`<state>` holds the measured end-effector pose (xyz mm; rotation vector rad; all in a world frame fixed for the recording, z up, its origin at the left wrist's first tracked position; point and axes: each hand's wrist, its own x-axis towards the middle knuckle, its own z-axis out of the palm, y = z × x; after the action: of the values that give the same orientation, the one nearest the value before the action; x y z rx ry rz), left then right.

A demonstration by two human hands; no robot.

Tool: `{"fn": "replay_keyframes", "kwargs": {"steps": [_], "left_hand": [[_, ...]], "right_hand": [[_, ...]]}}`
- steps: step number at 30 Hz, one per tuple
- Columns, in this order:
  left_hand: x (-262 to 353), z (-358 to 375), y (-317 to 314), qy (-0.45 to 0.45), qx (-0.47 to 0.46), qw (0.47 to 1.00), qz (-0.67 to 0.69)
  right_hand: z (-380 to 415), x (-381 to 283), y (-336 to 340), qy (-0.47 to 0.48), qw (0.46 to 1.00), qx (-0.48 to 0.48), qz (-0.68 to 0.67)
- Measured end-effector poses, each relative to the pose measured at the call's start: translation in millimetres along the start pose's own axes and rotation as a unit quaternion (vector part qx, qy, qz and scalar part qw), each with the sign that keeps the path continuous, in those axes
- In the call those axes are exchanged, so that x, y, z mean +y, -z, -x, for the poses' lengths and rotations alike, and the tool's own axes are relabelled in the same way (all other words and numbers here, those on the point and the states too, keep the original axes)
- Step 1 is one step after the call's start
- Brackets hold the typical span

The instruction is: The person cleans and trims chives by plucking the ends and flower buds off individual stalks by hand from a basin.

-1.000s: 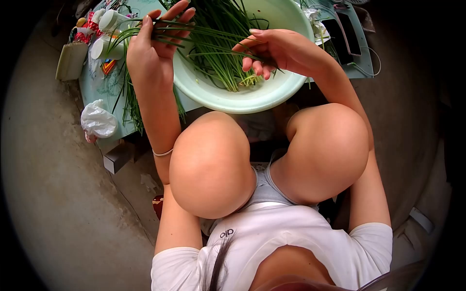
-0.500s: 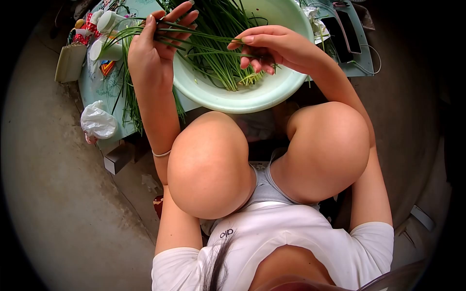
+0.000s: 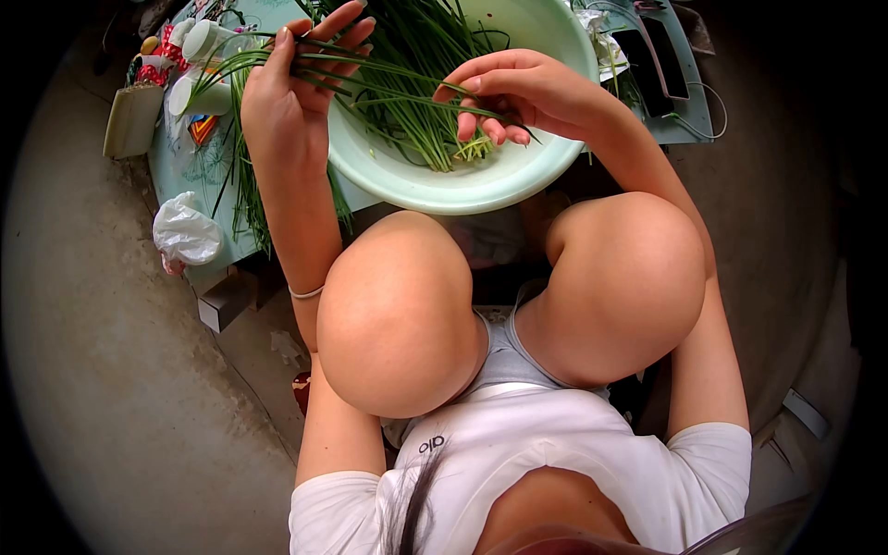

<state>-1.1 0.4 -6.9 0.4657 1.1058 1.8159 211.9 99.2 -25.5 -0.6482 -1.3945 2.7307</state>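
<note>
A few long green garlic chive stalks (image 3: pixel 393 70) stretch between my two hands above a pale green basin (image 3: pixel 453 198). My left hand (image 3: pixel 291 88), at the basin's left side, pinches them between thumb and fingers, with the leaf ends trailing off to the left. At the basin's right side, the fingers of my right hand (image 3: pixel 518 97) are curled round the other ends. One dark end pokes out below those fingers. Inside the basin lies a thick bunch of garlic chives (image 3: pixel 416 129), its pale cut ends facing me.
More chives (image 3: pixel 245 190) hang over the table's near edge, left of the basin. White cups (image 3: pixel 205 96), a crumpled white plastic bag (image 3: pixel 188 229) and a cream-coloured box (image 3: pixel 132 120) are at the left. A dark device with a cable (image 3: pixel 647 79) is at the right. My knees (image 3: pixel 393 314) are close below the basin.
The fingers of my right hand have shifted slightly on the stalks, and a dark end now sticks out beneath them. My left hand has barely moved.
</note>
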Motion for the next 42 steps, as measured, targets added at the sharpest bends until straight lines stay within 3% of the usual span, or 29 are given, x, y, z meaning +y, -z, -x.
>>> {"fn": "replay_keyframes", "kwargs": {"steps": [3,5,6,8,23,38,42], "left_hand": [[-0.6,1.7,-5.7,0.000,-0.018,1.000,-0.004],[-0.5,8.5,-27.7,-0.029,0.094,0.995,-0.004],[1.2,5.4,-19.6,-0.029,0.094,0.995,-0.004],[6.6,-4.3,5.7,-0.028,0.002,0.998,-0.059],[12.5,-2.9,18.1,-0.021,0.012,0.998,-0.063],[16.5,-5.4,30.8,-0.058,0.033,0.996,-0.063],[14.3,-4.8,28.2,-0.048,0.033,0.996,-0.067]], "right_hand": [[-1.9,2.7,4.4,0.027,0.999,0.005,0.019],[-3.2,3.4,8.1,0.045,0.998,0.028,0.021],[-2.3,3.2,7.6,0.045,0.998,0.028,0.020],[-0.2,2.0,6.5,0.034,0.999,0.022,0.016],[6.5,3.1,6.1,-0.036,0.999,0.009,0.028],[4.7,8.5,21.9,-0.039,0.999,-0.033,0.012],[4.9,7.4,17.3,-0.022,0.999,0.003,0.042]]}}
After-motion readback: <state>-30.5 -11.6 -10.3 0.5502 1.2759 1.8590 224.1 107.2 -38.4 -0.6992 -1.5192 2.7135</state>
